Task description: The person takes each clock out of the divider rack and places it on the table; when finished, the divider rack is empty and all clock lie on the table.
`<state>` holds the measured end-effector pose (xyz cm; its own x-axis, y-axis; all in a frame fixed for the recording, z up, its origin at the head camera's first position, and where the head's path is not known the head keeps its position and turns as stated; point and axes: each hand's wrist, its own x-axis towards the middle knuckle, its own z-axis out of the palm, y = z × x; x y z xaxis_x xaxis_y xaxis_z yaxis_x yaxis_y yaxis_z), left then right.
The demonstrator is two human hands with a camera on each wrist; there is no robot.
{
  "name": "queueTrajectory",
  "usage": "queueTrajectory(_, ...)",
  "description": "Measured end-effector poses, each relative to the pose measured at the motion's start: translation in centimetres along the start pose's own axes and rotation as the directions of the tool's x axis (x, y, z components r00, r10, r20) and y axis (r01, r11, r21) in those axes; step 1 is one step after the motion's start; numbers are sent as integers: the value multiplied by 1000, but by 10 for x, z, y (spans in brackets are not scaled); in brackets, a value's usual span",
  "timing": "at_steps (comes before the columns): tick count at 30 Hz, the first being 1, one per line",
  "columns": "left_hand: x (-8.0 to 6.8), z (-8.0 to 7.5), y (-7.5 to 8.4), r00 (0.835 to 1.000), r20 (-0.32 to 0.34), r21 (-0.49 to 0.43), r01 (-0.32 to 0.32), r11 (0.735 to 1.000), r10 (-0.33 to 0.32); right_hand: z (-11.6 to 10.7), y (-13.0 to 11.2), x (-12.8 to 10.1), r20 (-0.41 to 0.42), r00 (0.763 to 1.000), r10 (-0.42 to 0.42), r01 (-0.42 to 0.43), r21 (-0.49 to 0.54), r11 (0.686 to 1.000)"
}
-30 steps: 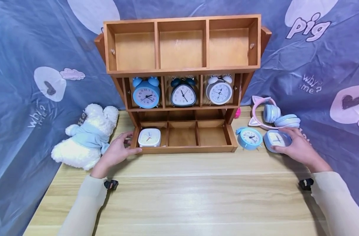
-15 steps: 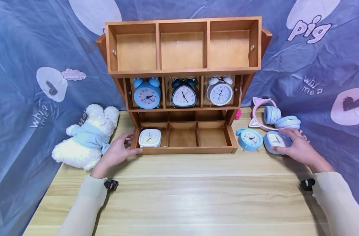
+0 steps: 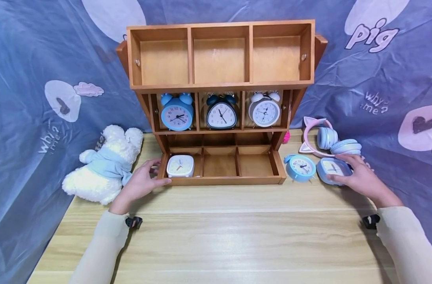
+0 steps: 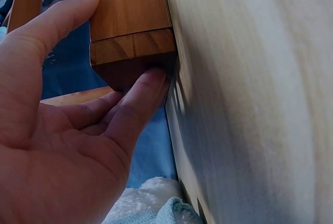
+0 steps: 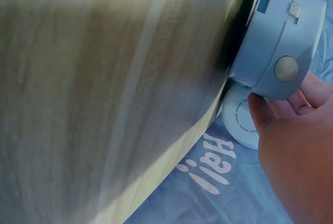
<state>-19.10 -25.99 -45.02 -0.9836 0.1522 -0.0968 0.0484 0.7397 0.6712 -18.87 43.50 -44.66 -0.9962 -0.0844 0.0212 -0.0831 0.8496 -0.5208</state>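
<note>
Blue square alarm clock (image 3: pixel 333 169) lying on the table (image 3: pixel 216 232) at about 3 o'clock from the wooden shelf (image 3: pixel 219 102), gripped by the right hand (image 3: pixel 358 179): thumb on the near edge, fingers (image 3: pixel 349 159) curled over the far edge. In the right wrist view, clock tilted off the table, fingertips under its rim, back knobs and a switch showing, details hidden from the head view; a white round pad of the headphones just behind.

Left hand (image 3: pixel 139 183) at 9 o'clock of the shelf's bottom tray, clasping its front left corner: thumb along the front rail, fingers spread wide against the outer side. Left wrist view alone showing a fingertip (image 4: pixel 151 81) tucked under the corner block, thumb flat on top.

Clocks counted: six. Three upright in the middle row, light blue (image 3: pixel 176 112), dark triangular (image 3: pixel 221 112), white (image 3: pixel 263 109); one white square (image 3: pixel 180 166) flat in the tray's left compartment; one round blue (image 3: pixel 300 167) just beside the held one. Top row of three compartments.

One pair of cat-ear headphones (image 3: pixel 329 140) at 12 o'clock of the held clock; one white plush toy (image 3: pixel 102 167) at 9 o'clock of the left hand.
</note>
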Motion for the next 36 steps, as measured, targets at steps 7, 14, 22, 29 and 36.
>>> queueTrajectory(7,0,0,0,1000,0,10,2,1000,-2,-3,-2,0,-12,1000,-14,14,13,1000)
queueTrajectory(14,0,0,-1,1000,-3,8,-7,1000,7,-5,-9,-3,-56,998,-34,36,35,999)
queueTrajectory(22,1,0,-1,1000,-5,13,-6,1000,6,-6,-24,-6,-42,999,-18,20,46,999)
queueTrajectory(29,-1,-1,0,1000,-3,1,-5,1000,5,1,-41,-10,-69,996,-60,66,91,994)
queueTrajectory(36,-1,0,0,1000,2,4,-13,1000,13,11,-63,-13,-98,989,-111,126,160,979)
